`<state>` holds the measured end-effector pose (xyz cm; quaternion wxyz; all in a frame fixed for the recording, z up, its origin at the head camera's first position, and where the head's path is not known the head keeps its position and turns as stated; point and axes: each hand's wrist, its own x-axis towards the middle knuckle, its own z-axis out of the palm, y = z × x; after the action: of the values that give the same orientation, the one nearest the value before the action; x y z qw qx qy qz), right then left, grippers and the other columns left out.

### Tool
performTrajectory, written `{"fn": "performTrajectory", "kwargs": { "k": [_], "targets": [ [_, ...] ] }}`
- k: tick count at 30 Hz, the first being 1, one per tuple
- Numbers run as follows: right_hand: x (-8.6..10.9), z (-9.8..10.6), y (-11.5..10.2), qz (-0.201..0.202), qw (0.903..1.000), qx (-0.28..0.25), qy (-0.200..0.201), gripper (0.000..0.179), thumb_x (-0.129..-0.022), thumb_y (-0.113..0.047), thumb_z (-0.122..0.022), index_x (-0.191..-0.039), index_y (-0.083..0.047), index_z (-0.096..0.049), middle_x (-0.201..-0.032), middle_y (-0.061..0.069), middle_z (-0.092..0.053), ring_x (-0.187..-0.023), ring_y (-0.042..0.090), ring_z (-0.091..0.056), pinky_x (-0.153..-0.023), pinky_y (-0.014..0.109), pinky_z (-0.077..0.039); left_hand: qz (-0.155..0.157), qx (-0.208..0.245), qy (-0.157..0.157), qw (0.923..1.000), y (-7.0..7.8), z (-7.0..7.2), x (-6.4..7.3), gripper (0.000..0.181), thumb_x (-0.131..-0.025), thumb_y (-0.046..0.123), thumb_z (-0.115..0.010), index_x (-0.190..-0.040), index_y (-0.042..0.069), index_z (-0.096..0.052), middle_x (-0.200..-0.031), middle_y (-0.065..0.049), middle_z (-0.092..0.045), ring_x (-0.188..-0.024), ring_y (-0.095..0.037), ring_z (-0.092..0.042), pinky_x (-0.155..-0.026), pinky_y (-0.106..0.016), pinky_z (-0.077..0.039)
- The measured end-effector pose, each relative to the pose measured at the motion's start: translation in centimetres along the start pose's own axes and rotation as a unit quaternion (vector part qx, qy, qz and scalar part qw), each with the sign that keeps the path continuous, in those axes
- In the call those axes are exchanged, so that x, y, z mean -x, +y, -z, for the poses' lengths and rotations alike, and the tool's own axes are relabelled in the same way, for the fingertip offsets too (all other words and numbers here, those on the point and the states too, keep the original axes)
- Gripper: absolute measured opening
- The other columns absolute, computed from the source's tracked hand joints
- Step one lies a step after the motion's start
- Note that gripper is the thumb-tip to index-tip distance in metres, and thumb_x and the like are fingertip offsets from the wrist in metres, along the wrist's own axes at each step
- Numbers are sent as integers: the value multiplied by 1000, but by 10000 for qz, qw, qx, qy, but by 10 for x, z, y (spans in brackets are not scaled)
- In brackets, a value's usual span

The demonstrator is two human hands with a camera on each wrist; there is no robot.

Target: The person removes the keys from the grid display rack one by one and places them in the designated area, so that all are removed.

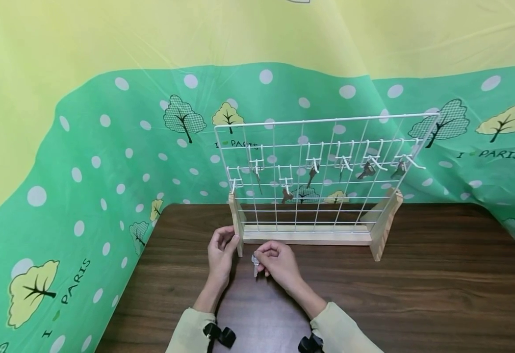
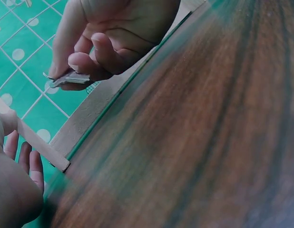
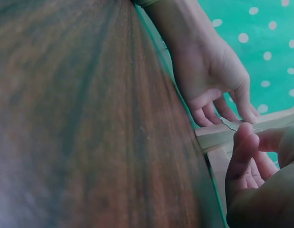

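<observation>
My right hand [image 1: 279, 262] pinches a small silver key [image 1: 255, 265] between thumb and fingers, its blade pointing down, in front of a wire rack. In the right wrist view part of the key [image 3: 228, 124] shows at the fingertips. At the rack's left end, my left hand [image 1: 222, 252] holds the wooden side leg [image 1: 237, 223], thumb toward its front edge and fingers on its outer side. The white wire grid [image 1: 317, 198] stands upright between two wooden legs and carries several white hooks [image 1: 345, 163]. Keys [image 1: 313, 174] hang from most of these hooks.
The rack stands on a dark wooden table [image 1: 438, 274], near its back edge. A wooden crossbar [image 1: 306, 240] joins the legs at the bottom. Behind hangs a green and yellow curtain [image 1: 107, 171] with trees and dots. Black wrist cameras [image 1: 219, 335] sit on both sleeves.
</observation>
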<state>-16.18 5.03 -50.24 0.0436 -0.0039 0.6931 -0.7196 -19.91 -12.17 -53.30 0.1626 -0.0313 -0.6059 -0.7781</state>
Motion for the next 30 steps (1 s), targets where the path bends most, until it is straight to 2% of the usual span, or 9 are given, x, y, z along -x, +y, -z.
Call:
{"fn": "performTrajectory", "kwargs": {
  "k": [12, 22, 26, 30],
  "targets": [
    [-1, -4, 11, -23, 9996, 237, -159, 6, -99, 1, -78, -98, 7, -75, -75, 13, -75, -57, 10, -67, -54, 21, -58, -59, -32, -1, 10000, 0, 0, 0, 30, -100, -13, -71, -124, -22, -57, -116, 2, -70, -116, -11, -68, -103, -23, -53],
    [-2, -2, 25, 567, 9944, 801, -383, 4, -97, 7, -75, -99, 10, -76, -79, 11, -75, -62, 11, -73, -59, 27, -64, -78, 5, -43, 10000, -2, 0, -1, 30, -100, -13, -71, -125, -22, -57, -117, 3, -70, -117, -11, -68, -105, -23, -52],
    [-2, -2, 28, 749, 9885, 1268, -345, 3, -96, 5, -78, -97, 7, -78, -75, 8, -75, -59, 9, -71, -54, 26, -62, -114, -31, -30, 9999, -4, 1, -1, 30, -100, -13, -70, -125, -23, -57, -116, 3, -70, -117, -11, -68, -104, -23, -52],
    [-1, -4, 28, 1089, 9769, 1839, -39, 1, -92, 3, -83, -92, 2, -82, -71, 2, -74, -57, 4, -66, -52, 20, -54, -128, -31, -34, 9999, -4, 2, -1, 30, -99, -14, -70, -125, -23, -57, -116, 4, -71, -117, -11, -68, -105, -24, -52]
  ]
}}
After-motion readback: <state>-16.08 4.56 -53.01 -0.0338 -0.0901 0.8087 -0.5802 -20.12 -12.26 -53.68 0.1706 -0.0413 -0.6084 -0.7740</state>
